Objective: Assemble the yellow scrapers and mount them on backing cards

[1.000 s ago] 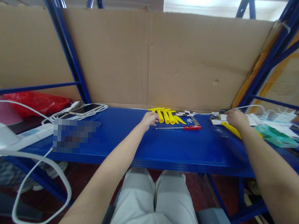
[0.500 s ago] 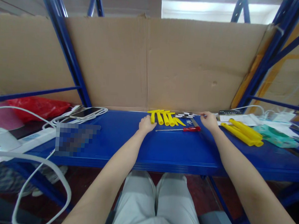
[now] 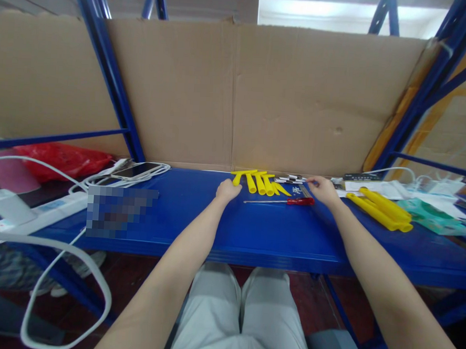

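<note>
My left hand (image 3: pixel 228 190) is closed around the lower end of the leftmost yellow T-shaped plastic piece (image 3: pixel 237 178). Several similar yellow pieces (image 3: pixel 261 183) lie in a row just right of it. My right hand (image 3: pixel 322 190) reaches to the right end of a group of small black-and-white rods (image 3: pixel 291 179), its fingertips pinched together; what they hold, if anything, is too small to make out. Between the hands, nearer to me, a screwdriver (image 3: pixel 300 201) with a red handle lies with its shaft pointing left. Small silvery bits (image 3: pixel 296 190) rest above its handle.
Long yellow tubes (image 3: pixel 381 211) and a green plastic packet (image 3: pixel 433 217) lie to the right. On the left are a phone (image 3: pixel 136 170) with white cables, a power strip (image 3: pixel 45 213) and a red bag (image 3: pixel 68 157). Cardboard (image 3: pixel 288 104) stands behind the blue shelf (image 3: pixel 276 235).
My left hand has closed over the end of the leftmost yellow piece. My right hand has shifted slightly left, toward the small rods. The view has moved a little.
</note>
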### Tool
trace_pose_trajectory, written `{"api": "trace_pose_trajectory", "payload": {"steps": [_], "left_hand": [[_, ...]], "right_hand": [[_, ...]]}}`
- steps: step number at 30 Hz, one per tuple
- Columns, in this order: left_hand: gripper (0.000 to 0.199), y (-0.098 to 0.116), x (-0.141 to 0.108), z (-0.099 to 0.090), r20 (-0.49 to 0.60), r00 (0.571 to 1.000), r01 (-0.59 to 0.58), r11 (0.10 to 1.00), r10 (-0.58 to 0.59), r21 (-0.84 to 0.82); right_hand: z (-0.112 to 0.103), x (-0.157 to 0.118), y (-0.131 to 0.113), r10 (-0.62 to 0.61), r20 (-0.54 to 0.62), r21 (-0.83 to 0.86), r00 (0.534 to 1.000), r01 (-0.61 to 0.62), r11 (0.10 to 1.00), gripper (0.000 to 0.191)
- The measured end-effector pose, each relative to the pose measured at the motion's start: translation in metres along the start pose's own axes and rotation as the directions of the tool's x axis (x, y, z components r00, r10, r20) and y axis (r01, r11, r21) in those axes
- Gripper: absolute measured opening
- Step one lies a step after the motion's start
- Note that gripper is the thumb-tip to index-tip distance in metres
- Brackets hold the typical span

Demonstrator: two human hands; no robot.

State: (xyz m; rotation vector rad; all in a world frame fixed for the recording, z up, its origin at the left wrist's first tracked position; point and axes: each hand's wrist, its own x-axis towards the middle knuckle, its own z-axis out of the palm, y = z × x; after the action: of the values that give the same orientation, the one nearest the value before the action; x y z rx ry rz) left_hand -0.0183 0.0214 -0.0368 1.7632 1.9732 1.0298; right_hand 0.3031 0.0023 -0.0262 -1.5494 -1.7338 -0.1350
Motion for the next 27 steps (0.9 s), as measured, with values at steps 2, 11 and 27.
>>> {"api": "trace_pose_trajectory", "payload": {"steps": [2, 11, 27], "left_hand": [[0.019, -0.002, 0.003, 0.001, -0.024, 1.0, 0.016, 0.999, -0.017, -0.038], [0.014, 0.004, 0.007, -0.007, 0.077, 0.971, 0.235, 0.852, -0.226, -0.467], [0.013, 0.034, -0.024, -0.031, 0.309, 0.925, 0.262, 0.217, 0.221, -0.94]], "right_hand": [[0.0, 0.0, 0.0, -0.012, 0.004, 0.006, 1.0, 0.012, 1.0, 0.023], [0.003, 0.0, 0.004, -0.007, 0.017, 0.047, 1.0, 0.006, 0.999, 0.023], [0.005, 0.002, 0.007, -0.023, 0.028, 0.03, 0.999, 0.022, 0.999, 0.021]]}}
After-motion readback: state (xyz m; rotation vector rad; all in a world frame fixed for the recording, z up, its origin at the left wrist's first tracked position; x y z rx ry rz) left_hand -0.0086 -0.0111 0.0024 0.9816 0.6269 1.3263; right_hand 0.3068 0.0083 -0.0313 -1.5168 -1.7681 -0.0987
